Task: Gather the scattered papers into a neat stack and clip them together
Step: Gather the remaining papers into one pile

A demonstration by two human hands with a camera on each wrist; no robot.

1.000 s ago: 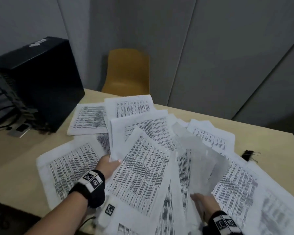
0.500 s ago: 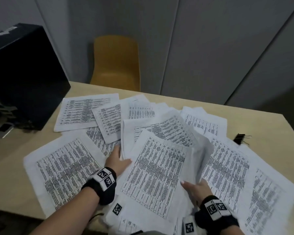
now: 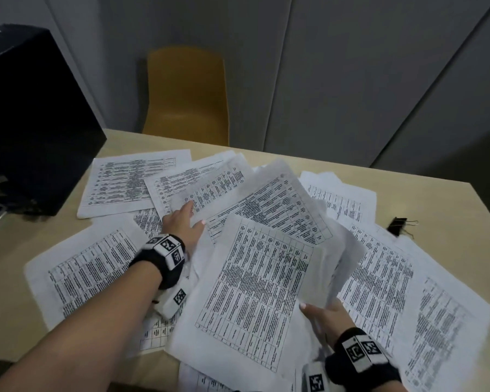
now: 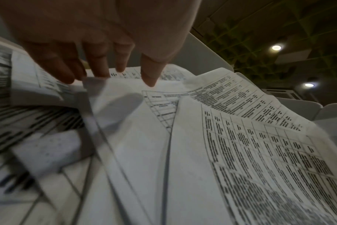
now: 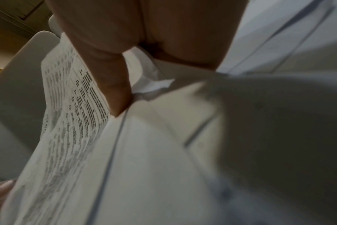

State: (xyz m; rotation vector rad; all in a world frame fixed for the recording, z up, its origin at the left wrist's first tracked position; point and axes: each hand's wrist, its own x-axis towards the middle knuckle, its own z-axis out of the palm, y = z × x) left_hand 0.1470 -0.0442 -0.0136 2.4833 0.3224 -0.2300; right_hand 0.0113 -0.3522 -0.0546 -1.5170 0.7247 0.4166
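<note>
**Head view: papers partly gathered on table**

The table (image 3: 266,148) carries the overlapping papers (image 3: 255,290), fanned across its surface. The right hand (image 3: 326,315) grips the raised bundle's near right edge, thumb on top. The left hand (image 3: 183,223) lies flat, fingers extended, on sheets further back. The binder clip (image 3: 397,225) rests beside the papers' right edge.

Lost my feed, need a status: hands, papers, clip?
Left hand flat on papers, open. Right hand grips the lifted bunch's edge. Papers not stacked. Clip untouched at table's right side.
</note>
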